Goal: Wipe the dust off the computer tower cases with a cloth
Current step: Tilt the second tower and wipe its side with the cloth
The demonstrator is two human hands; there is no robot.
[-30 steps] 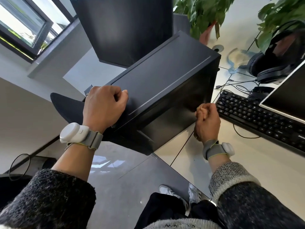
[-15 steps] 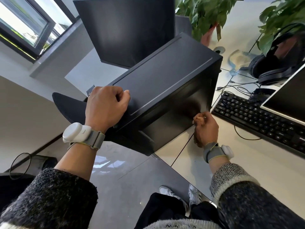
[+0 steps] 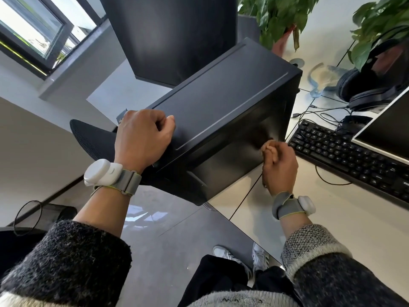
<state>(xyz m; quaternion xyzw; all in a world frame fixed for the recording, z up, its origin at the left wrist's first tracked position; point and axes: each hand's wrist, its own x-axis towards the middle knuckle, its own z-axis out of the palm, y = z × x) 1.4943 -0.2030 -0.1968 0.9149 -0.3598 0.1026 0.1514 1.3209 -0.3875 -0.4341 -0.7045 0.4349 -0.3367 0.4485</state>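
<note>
- The matte black metal computer tower case (image 3: 221,103) stands at the near left corner of the pale surface (image 3: 332,218), tipped so its side panel faces up – a pose that, I judge, brings the lower face within reach for wiping.
- The left hand (image 3: 141,138) rests on the case's near top edge, fingers curled together over it, apparently to steady the tilt.
- The right hand (image 3: 280,167) presses against the case's dark glossy face near its right edge; its fingers are bunched shut, presumably around the cloth, though no cloth shows – I cannot tell.
- A black keyboard (image 3: 345,156) lies just beside the case, clear of the wiping hand.
- No brand, label or readable writing shows on the case; the key legends are too small to read.
</note>
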